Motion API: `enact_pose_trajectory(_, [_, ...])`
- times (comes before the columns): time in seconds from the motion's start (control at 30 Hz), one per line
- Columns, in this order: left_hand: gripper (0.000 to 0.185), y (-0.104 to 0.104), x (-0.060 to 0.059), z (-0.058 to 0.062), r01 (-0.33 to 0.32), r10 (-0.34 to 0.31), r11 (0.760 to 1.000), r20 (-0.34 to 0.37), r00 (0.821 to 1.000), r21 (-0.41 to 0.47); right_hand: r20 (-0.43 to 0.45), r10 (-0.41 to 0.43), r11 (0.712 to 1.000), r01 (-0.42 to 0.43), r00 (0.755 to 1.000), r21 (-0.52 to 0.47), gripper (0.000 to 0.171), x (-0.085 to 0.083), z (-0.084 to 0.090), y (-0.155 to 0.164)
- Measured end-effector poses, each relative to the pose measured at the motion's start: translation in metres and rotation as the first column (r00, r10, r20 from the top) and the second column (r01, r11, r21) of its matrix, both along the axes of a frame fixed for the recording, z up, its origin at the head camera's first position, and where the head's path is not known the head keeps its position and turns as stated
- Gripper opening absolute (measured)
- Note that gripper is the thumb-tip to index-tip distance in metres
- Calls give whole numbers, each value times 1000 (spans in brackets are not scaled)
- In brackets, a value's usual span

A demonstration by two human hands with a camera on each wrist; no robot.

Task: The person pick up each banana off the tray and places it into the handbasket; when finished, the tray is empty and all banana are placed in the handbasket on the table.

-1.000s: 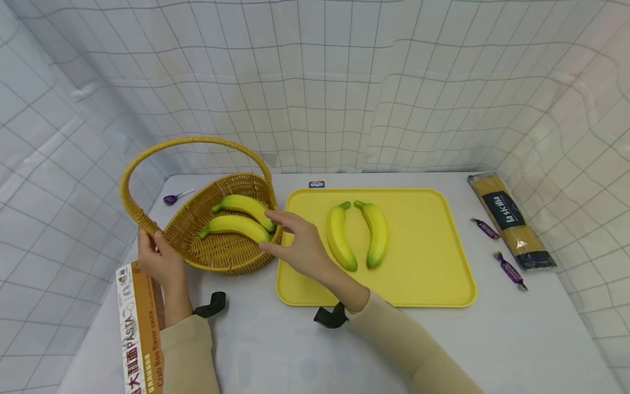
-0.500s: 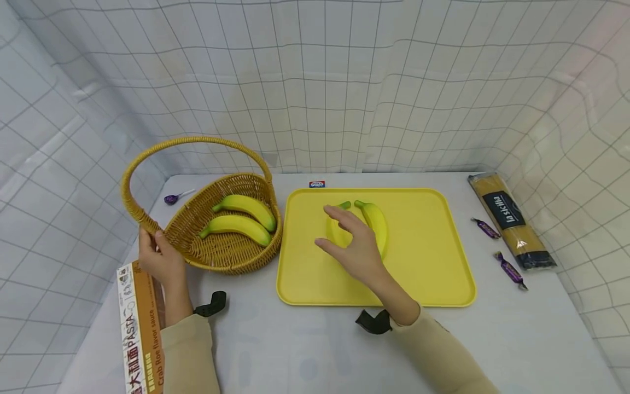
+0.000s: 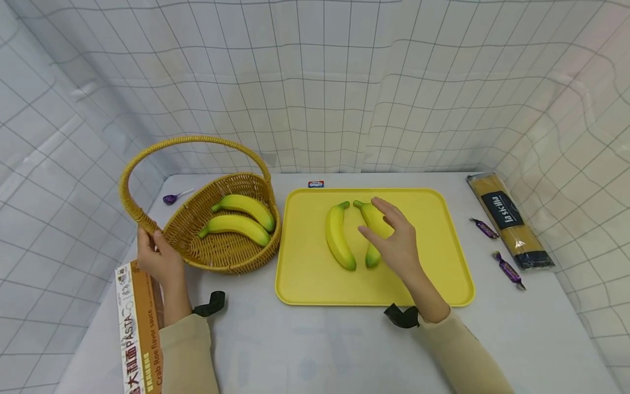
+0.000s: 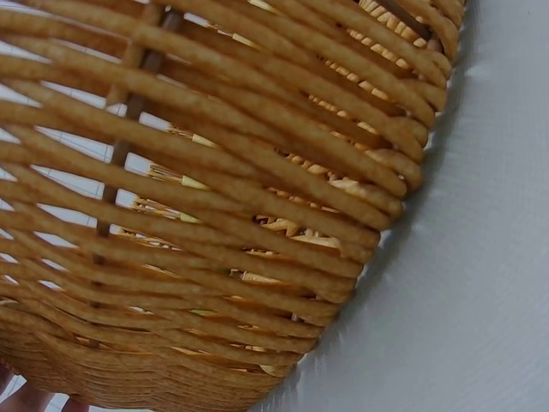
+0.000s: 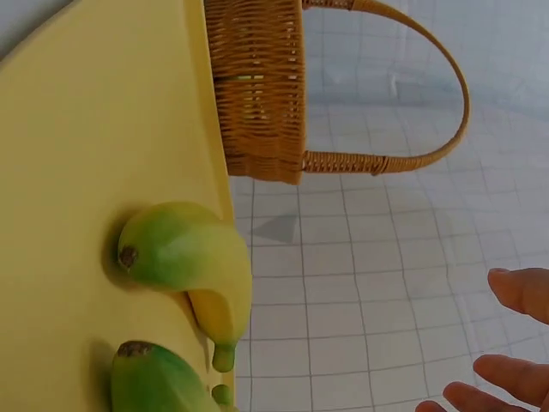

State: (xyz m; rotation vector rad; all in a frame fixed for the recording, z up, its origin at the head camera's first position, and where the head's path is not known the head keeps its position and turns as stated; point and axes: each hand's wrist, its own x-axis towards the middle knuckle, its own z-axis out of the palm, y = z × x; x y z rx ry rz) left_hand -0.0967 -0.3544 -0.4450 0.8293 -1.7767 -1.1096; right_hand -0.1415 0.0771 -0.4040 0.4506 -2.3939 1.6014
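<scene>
My left hand grips the near-left rim of a wicker basket at the foot of its tall handle; the left wrist view is filled by the basket's woven wall. Inside the basket lie two bananas, one behind the other. My right hand hovers over the yellow tray, thumb and fingers spread and holding nothing. It partly covers the right-hand banana in the head view. Another banana lies left of it on the tray. In the right wrist view the fingers show apart from both bananas.
At the right lie a pack of spaghetti and two purple wrapped candies. A purple lollipop is behind the basket, and a small red-and-blue packet behind the tray. A pasta box lies by my left forearm.
My right hand has moved right, from over the basket's right rim to above the right-hand banana on the tray. The left hand and the basket have stayed in place.
</scene>
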Motion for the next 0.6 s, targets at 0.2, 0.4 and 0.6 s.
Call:
enact_pose_trajectory(0.2, [31, 0, 1, 1, 4, -4, 1000, 1, 1000, 8, 22, -69, 998, 69, 997, 3, 61, -6, -9, 10])
enact_pose_trajectory(0.4, [31, 1, 1, 1, 10, -10, 1000, -4, 1000, 9, 59, -115, 993, 114, 992, 22, 64, -11, -19, 14])
enact_pose_trajectory(0.6, [32, 1, 2, 1, 17, -17, 1000, -10, 1000, 10, 127, -138, 990, 132, 982, 52, 68, -19, -32, 15])
